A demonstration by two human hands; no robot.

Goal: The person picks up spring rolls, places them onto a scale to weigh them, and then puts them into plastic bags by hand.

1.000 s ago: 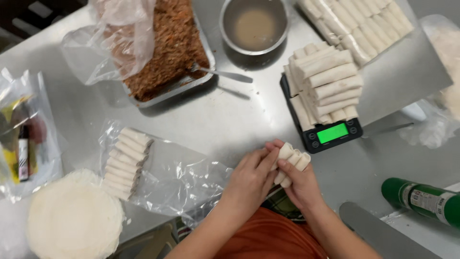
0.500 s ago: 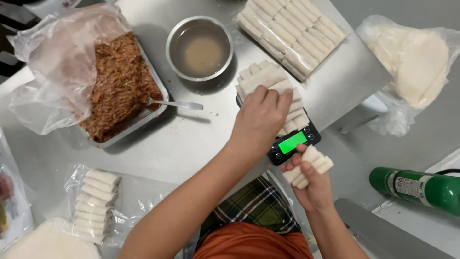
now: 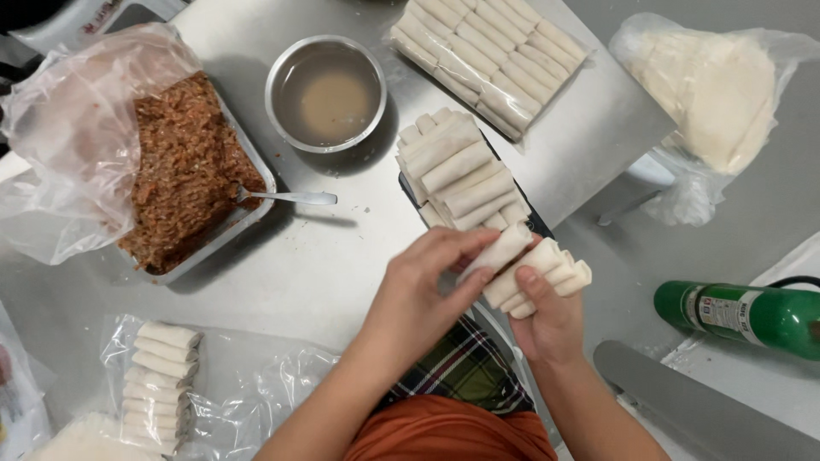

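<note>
Gripping spring rolls [image 3: 538,277] over the steel table [image 3: 325,265], left hand [image 3: 418,294] and right hand [image 3: 547,324] (floor probably grey).

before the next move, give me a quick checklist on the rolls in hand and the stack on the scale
1. Left hand grips one roll: ok.
2. Right hand holds a bundle of rolls: ok.
3. Stack on the scale sits tidy: ok.
4. Scale display readable: not ok, hands cover it.
5. Bare table beside the scale: ok.
6. Spoon clear of the hands: ok.
</note>
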